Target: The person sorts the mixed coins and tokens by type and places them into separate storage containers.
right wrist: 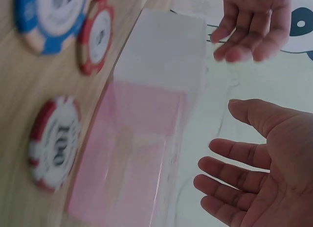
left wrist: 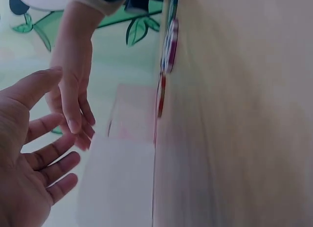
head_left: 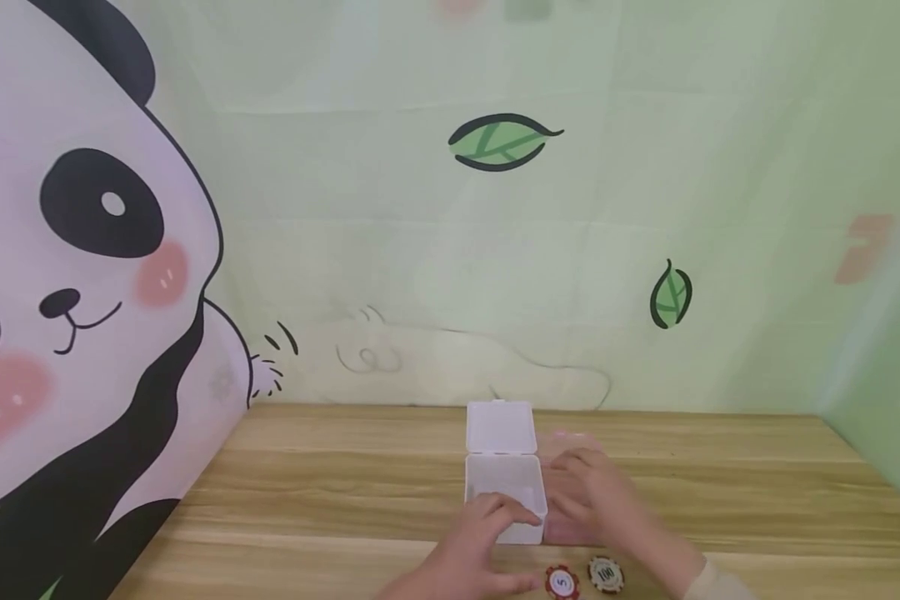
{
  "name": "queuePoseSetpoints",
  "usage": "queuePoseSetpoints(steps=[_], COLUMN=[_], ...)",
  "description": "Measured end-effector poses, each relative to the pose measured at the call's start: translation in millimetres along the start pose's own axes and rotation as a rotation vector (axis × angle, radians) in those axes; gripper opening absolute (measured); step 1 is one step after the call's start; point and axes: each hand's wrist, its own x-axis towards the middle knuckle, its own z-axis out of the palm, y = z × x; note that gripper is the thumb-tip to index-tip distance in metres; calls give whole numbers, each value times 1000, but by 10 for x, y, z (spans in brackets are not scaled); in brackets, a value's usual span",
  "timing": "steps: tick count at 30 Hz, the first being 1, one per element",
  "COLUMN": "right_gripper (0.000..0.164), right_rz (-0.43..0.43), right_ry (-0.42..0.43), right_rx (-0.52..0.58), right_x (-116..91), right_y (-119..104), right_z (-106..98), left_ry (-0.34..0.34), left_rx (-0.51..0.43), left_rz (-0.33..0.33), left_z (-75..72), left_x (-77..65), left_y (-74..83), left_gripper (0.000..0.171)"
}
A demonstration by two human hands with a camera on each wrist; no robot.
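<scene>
Open box (head_left: 504, 479) is set mid-table (head_left: 307, 492), lid toward the wall; second box (head_left: 570, 500) just right of it. Two chips (head_left: 561, 581) lie before them, hands (head_left: 487, 525) above.

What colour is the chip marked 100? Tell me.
The 100 chip is red and white with black digits, clearest in the right wrist view.

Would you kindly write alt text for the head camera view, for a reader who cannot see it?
Two open hands, the left hand and the right hand, hover at a clear plastic box with its lid open and a pink box beside it on a wooden table. Two poker chips lie at the near edge, with a panda backdrop behind.
</scene>
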Motion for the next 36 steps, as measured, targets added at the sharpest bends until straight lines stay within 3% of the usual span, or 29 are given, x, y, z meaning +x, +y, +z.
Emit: queuePoseSetpoints(steps=[5,10,16,25,36], right_gripper=[41,46,51,74,74], right_rz=[28,48,94,161,179], right_ry=[19,22,-28,-107,-143], right_rx=[8,-6,5,34,34], right_x=[-94,-193,-282,-384,-396], right_y=[111,230,362,457,504], right_z=[-10,-39,-55,-70,-69], left_ry=[-23,-123,-138,-240,-286], left_rx=[161,168,208,174,188], left_rz=[178,214,295,221,180], left_z=[86,154,283,376,464], left_x=[16,35,40,-9,-58], left_y=[57,145,165,168,88], left_gripper=[48,36,27,20,16])
